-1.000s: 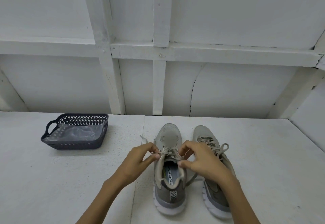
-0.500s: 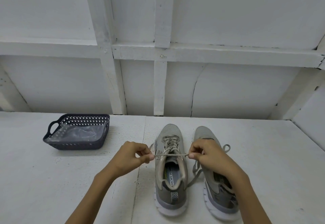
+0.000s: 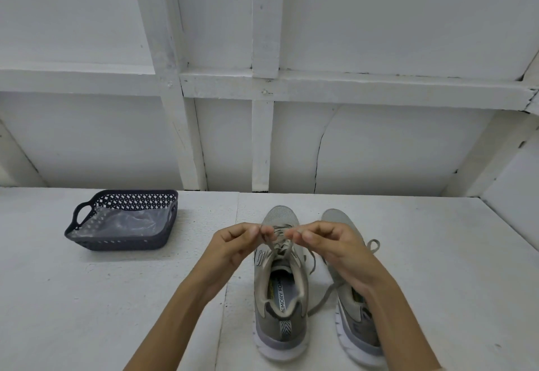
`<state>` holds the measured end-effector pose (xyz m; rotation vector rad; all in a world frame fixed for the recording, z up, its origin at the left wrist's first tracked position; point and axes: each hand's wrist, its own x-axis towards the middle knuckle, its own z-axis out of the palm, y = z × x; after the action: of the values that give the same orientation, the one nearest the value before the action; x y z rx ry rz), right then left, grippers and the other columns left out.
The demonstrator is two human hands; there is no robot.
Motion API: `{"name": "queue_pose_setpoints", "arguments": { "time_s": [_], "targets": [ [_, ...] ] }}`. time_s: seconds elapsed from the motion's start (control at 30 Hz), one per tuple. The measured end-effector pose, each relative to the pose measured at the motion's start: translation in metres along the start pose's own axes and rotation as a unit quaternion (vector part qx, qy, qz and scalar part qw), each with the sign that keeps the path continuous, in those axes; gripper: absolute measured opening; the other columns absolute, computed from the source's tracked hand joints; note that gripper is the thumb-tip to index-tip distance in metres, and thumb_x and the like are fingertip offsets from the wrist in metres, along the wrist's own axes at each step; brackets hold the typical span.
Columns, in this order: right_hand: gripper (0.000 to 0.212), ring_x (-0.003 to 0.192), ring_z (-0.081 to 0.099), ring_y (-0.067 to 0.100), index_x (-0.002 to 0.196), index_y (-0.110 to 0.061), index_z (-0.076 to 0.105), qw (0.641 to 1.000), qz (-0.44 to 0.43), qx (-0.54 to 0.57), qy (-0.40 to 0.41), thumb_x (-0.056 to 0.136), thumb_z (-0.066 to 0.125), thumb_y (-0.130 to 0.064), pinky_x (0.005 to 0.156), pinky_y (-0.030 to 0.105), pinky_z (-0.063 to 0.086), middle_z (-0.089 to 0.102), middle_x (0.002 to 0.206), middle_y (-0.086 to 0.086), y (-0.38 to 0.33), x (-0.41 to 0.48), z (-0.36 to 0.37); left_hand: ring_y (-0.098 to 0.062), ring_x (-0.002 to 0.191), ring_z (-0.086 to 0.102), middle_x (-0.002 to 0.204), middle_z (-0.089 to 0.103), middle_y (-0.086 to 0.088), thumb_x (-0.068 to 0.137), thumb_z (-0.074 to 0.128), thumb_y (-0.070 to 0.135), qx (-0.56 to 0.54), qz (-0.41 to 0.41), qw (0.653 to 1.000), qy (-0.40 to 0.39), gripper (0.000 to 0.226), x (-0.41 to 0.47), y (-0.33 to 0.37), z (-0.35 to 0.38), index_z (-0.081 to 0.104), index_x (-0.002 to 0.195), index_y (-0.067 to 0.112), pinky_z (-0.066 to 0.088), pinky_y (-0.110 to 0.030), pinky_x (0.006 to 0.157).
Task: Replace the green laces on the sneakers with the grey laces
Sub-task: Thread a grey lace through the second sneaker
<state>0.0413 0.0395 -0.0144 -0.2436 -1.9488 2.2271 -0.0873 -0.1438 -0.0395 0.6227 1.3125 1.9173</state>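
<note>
Left grip (image 3: 234,242) and right grip (image 3: 331,249) each pinched the lace (image 3: 280,244) above the sneaker (image 3: 280,324); a slip might slacken the lacing

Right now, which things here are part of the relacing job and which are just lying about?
In the job: left hand, right hand, the lace both pinch, the sneaker under them, the second sneaker.
Lying about: dark basket, clear plastic bag inside it.
</note>
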Motion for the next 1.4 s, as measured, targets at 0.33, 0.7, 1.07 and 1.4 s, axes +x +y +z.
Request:
{"name": "queue_pose_setpoints", "arguments": {
  "time_s": [0.33,0.7,1.07,1.4],
  "targets": [
    [0.026,0.083,0.063,0.025,0.104,0.003,0.071,0.996,-0.025,0.059,0.056,0.078,0.068,0.003,0.081,0.026,0.053,0.07,0.091,0.015,0.025,0.015,0.02,-0.018,0.086,0.068,0.093,0.074,-0.01,0.083,0.067,0.017,0.093,0.067,0.991,0.063,0.024,0.008,-0.015,0.019,0.073,0.105,0.01,0.052,-0.029,0.084],
    [0.03,0.076,0.07,0.021,0.088,-0.002,0.063,0.992,-0.066,-0.02,0.105,0.066,0.078,0.012,0.073,0.029,0.057,0.071,0.081,0.01,0.025,0.016,0.025,-0.02,0.089,0.069,0.093,0.074,-0.008,0.079,0.069,0.011,0.129,0.066,0.988,0.044,0.027,0.009,-0.016,0.015,0.07,0.105,0.005,0.054,-0.025,0.077],
    [0.021,0.079,0.071,0.021,0.078,-0.01,0.079,0.976,-0.161,-0.101,0.111,0.067,0.079,0.008,0.076,0.028,0.057,0.073,0.081,0.008,0.032,0.013,0.023,-0.019,0.08,0.07,0.084,0.073,-0.016,0.078,0.075,0.008,0.189,-0.03,0.981,0.017,0.019,0.013,-0.005,0.005,0.064,0.094,0.007,0.052,-0.024,0.077],
    [0.013,0.069,0.066,0.012,0.08,-0.015,0.079,0.924,-0.153,-0.263,0.232,0.074,0.08,-0.003,0.067,0.031,0.054,0.071,0.075,-0.004,0.047,0.015,0.023,0.006,0.077,0.061,0.079,0.068,0.022,0.078,0.072,0.041,0.601,0.19,0.774,0.062,0.01,-0.002,-0.003,0.014,0.07,0.087,0.038,0.046,-0.016,0.067]
  ]
}}
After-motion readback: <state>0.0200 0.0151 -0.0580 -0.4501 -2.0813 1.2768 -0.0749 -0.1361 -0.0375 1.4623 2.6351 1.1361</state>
